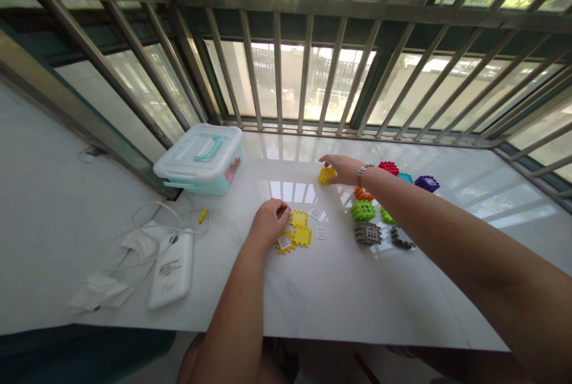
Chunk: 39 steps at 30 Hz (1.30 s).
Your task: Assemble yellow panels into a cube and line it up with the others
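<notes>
My right hand [343,170] reaches to the far middle of the table, its thumb and fingers around a yellow building block [328,176]. Curled closed, my left hand [269,220] rests beside the flat yellow toothed panels; whatever its fingers might hold is hidden. One plain yellow panel [298,217] lies just above another plain panel [302,236]. The nearest yellow panel [286,243] has a white window piece on it. Two loose white window pieces lie to their right, one tilted window piece [315,214] and one lower window piece [322,233].
Under and beside my right forearm are blocks: red [388,167], purple [428,183], orange [363,194], green [363,210] and grey [368,232]. A lidded turquoise box [201,160] stands back left. A white power bank [170,269] with cables lies front left. Metal bars [308,74] line the far edge.
</notes>
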{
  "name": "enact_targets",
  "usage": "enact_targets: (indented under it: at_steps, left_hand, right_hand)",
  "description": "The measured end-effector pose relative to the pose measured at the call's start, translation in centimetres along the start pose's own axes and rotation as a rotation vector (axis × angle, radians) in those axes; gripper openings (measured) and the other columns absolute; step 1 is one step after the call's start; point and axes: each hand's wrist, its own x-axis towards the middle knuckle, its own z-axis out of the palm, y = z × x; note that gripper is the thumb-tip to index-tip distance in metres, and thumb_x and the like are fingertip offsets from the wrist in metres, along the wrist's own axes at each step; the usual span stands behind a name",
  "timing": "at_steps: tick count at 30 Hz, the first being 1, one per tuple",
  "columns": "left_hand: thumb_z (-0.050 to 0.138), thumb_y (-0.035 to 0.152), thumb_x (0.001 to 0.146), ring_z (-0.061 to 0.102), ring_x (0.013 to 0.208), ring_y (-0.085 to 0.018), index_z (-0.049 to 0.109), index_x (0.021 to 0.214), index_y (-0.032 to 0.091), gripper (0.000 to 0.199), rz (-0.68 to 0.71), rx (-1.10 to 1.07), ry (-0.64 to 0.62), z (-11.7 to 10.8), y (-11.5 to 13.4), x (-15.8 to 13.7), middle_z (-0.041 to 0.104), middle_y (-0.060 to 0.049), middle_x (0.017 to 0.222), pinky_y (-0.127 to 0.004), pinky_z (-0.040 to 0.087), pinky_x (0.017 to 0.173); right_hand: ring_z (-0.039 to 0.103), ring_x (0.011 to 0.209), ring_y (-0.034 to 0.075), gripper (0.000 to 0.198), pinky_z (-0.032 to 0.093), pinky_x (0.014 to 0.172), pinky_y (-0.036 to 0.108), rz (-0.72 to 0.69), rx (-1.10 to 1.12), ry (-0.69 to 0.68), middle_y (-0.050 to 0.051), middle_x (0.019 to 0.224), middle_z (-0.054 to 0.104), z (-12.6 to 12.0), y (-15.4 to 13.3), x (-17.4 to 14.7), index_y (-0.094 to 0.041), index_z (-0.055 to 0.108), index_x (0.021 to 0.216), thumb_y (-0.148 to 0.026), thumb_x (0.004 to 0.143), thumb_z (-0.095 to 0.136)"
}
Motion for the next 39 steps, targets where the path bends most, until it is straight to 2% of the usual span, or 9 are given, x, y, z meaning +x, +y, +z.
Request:
enact_targets:
  at_steps: [18, 22, 25, 27, 29, 33, 36, 39]
  left_hand:
    - [0.064, 0.029, 0.096, 0.069, 0.091, -0.023, 0.070, 0.088, 0.023, 0.012, -0.006, -0.004, -0.006, -0.1, 0.1, 0.0, 0.074, -0.005, 0.094, -0.037, 0.054, 0.088]
    - [0.063, 0.030, 0.097, 0.068, 0.091, -0.023, 0.070, 0.088, 0.023, 0.013, -0.010, -0.008, -0.013, -0.1, 0.0, 0.0, 0.074, -0.005, 0.094, -0.037, 0.053, 0.088]
    - [0.063, 0.030, 0.096, 0.068, 0.092, -0.024, 0.070, 0.089, 0.023, 0.012, -0.016, -0.007, -0.015, 0.0, -0.1, 0.0, 0.074, -0.005, 0.095, -0.037, 0.053, 0.089]
    - [0.063, 0.030, 0.096, 0.068, 0.092, -0.024, 0.070, 0.089, 0.023, 0.012, -0.020, -0.004, -0.011, 0.1, -0.1, 0.0, 0.074, -0.005, 0.095, -0.037, 0.053, 0.089]
    - [0.064, 0.030, 0.096, 0.068, 0.093, -0.024, 0.070, 0.089, 0.023, 0.011, -0.012, -0.001, -0.006, 0.1, -0.2, 0.0, 0.074, -0.005, 0.095, -0.037, 0.053, 0.089]
    - [0.064, 0.028, 0.095, 0.068, 0.093, -0.024, 0.069, 0.088, 0.023, 0.010, 0.024, -0.003, 0.007, 0.2, -0.3, 0.0, 0.073, -0.005, 0.094, -0.037, 0.053, 0.090]
    - [0.063, 0.029, 0.096, 0.069, 0.093, -0.023, 0.069, 0.088, 0.023, 0.011, 0.029, -0.004, 0.010, 0.3, -0.3, 0.1, 0.073, -0.005, 0.094, -0.037, 0.053, 0.090]
    - [0.063, 0.029, 0.096, 0.069, 0.093, -0.023, 0.069, 0.089, 0.023, 0.012, 0.030, 0.001, 0.005, 0.3, -0.4, 0.1, 0.074, -0.005, 0.095, -0.037, 0.053, 0.090]
  right_hand:
    - [0.067, 0.129, 0.034, 0.084, 0.055, 0.113, 0.049, -0.013, 0.008, 0.019, 0.015, 0.144, 0.068, -0.4, -0.1, -0.4, -0.023, 0.053, 0.156, -0.027, 0.081, 0.090]
    - [0.061, 0.136, 0.038, 0.078, 0.052, 0.117, 0.055, -0.045, -0.053, 0.097, 0.016, 0.148, 0.064, -1.3, -0.9, -1.4, -0.021, 0.055, 0.155, -0.033, 0.085, 0.088]
    - [0.060, 0.136, 0.038, 0.064, 0.052, 0.116, 0.056, -0.098, -0.087, 0.211, 0.015, 0.148, 0.064, -1.3, -3.4, -3.5, -0.022, 0.059, 0.150, -0.033, 0.092, 0.082]
    - [0.063, 0.131, 0.035, 0.051, 0.054, 0.112, 0.053, -0.134, -0.045, 0.244, 0.013, 0.142, 0.067, -0.4, -5.9, -5.6, -0.022, 0.061, 0.145, -0.033, 0.098, 0.076]
    - [0.067, 0.123, 0.031, 0.042, 0.056, 0.106, 0.047, -0.181, 0.020, 0.196, 0.012, 0.134, 0.070, 1.3, -8.7, -7.9, -0.023, 0.065, 0.139, -0.034, 0.100, 0.074]
    - [0.068, 0.118, 0.032, 0.052, 0.056, 0.101, 0.046, -0.237, 0.040, 0.093, 0.013, 0.128, 0.071, 6.0, -13.1, -11.7, -0.021, 0.065, 0.139, -0.044, 0.095, 0.083]
    - [0.066, 0.121, 0.033, 0.059, 0.054, 0.104, 0.046, -0.179, 0.060, 0.101, 0.013, 0.131, 0.070, 8.8, -14.6, -12.8, -0.021, 0.064, 0.140, -0.047, 0.092, 0.087]
    - [0.065, 0.122, 0.031, 0.060, 0.053, 0.106, 0.045, -0.119, 0.097, 0.112, 0.012, 0.132, 0.070, 10.0, -15.2, -12.7, -0.021, 0.064, 0.141, -0.045, 0.092, 0.088]
